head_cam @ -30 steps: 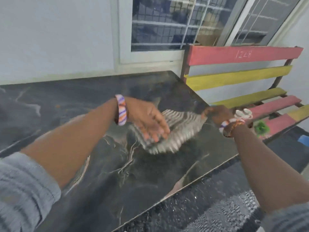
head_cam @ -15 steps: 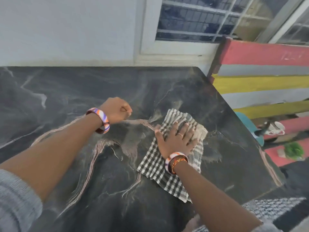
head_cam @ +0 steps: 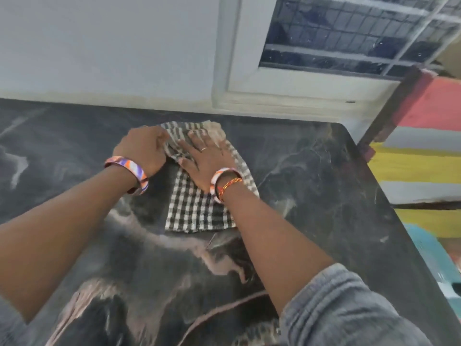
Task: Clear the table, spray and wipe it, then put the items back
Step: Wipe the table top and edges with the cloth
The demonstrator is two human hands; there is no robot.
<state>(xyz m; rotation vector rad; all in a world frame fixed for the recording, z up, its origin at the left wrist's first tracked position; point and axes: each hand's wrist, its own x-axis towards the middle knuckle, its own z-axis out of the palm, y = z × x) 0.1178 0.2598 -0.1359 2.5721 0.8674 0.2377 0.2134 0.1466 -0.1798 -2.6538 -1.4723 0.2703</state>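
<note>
A black-and-white checked cloth [head_cam: 199, 208] lies spread on the dark marble table [head_cam: 311, 186], near its far edge by the wall. My right hand [head_cam: 207, 158] lies flat on the cloth's upper half, fingers straight and pressing down. Just left of it, my left hand [head_cam: 144, 151] has curled fingers that grip the cloth's far left edge. Both wrists wear striped bangles.
A white wall and a barred window [head_cam: 349, 41] stand behind the table. A bench with red, yellow and grey slats [head_cam: 419, 156] is beyond the table's right edge, with a teal object [head_cam: 434, 260] below it. Pale wipe streaks mark the near tabletop.
The cloth and my right hand have slid away toward the wall. My left hand, which rested apart on the table as a fist, has come over and taken the cloth's edge.
</note>
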